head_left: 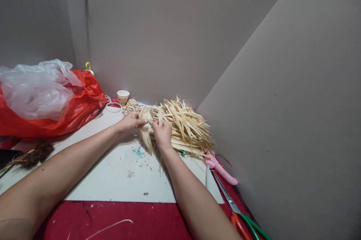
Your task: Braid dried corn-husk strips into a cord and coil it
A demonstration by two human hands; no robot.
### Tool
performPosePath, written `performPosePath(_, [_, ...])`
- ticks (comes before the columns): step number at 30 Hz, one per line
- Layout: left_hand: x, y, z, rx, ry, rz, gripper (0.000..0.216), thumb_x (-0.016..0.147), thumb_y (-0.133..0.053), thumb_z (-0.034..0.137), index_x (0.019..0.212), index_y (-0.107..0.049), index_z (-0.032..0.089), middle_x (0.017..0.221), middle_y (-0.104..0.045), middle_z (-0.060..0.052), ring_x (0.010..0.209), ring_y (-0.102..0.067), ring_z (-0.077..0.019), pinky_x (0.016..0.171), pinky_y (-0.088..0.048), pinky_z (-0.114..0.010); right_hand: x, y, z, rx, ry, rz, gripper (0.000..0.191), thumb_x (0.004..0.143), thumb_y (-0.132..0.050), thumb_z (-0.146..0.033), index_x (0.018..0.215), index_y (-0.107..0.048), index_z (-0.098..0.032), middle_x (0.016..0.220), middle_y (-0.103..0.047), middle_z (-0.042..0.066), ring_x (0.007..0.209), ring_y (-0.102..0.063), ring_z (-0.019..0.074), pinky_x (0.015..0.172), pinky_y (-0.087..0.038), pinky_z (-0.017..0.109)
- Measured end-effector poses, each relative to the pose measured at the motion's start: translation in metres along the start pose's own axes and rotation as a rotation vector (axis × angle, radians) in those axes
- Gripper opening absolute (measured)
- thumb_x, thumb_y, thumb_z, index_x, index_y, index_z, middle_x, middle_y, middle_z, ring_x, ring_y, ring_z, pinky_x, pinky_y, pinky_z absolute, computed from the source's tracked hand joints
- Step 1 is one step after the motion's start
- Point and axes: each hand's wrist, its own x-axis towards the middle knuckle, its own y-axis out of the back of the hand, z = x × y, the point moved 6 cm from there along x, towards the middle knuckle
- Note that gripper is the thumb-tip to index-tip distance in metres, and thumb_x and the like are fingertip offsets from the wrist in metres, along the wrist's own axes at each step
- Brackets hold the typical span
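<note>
Your left forearm [56, 180] comes nearest the camera, above the red cloth [113, 215]; at far left sit a brown tuft [39, 153] and a red bag [87, 93] with clear plastic [39, 89] bulging from it; then come white rings [113, 111] and a paper cup [123, 99], by the wall; your left hand [131, 121] pinches the broad pale strip [145, 134], thumb on its face, so the strip hangs over the white board [118, 176], just left of the heap; it looks dry and very light, bendable across its width yet likely to split along the grain, so hold it flat by the broad part, not the thin tip; your right hand [163, 134] is closed with a narrow strip [160, 115] standing up from the grip, though its fingertips are partly hidden; beyond lie the heap of strips [186, 123], a pink handle [221, 170] and scissors [231, 204]
</note>
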Motion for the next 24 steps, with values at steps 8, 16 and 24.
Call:
performPosePath(8, [0.007,0.033,0.006,-0.308,-0.017,0.378,0.016,0.068,-0.073,0.005,0.083,-0.07,0.011,0.076,-0.073,-0.006,0.061,-0.065,-0.0136,0.056,-0.053,-0.024,0.02,0.033,-0.018,0.394,-0.235,0.216,0.01,0.082,-0.042,-0.015,0.076,-0.041,-0.022,0.061,-0.051,-0.005,0.05,-0.048,0.0074,0.049,-0.043,0.018])
performPosePath(16, [0.006,0.039,0.006,-0.342,-0.02,0.421,0.019,0.069,-0.071,0.003,0.087,-0.069,0.011,0.077,-0.074,-0.007,0.065,-0.068,-0.016,0.065,-0.056,-0.027,-0.003,0.087,-0.133,0.492,0.197,0.377,0.013,0.092,-0.04,-0.013,0.086,-0.041,-0.025,0.06,-0.035,-0.009,0.042,-0.028,0.0059,0.039,-0.025,0.016])
performPosePath(24, [0.007,0.023,0.0,-0.273,0.077,0.204,0.016,0.068,-0.073,0.008,0.084,-0.076,0.009,0.083,-0.075,-0.01,0.071,-0.068,-0.0168,0.07,-0.054,-0.026,0.046,0.133,-0.15,-0.765,0.569,0.514,0.009,0.078,-0.059,-0.024,0.087,-0.059,-0.02,0.082,-0.062,0.007,0.08,-0.06,0.023,0.081,-0.049,0.045])
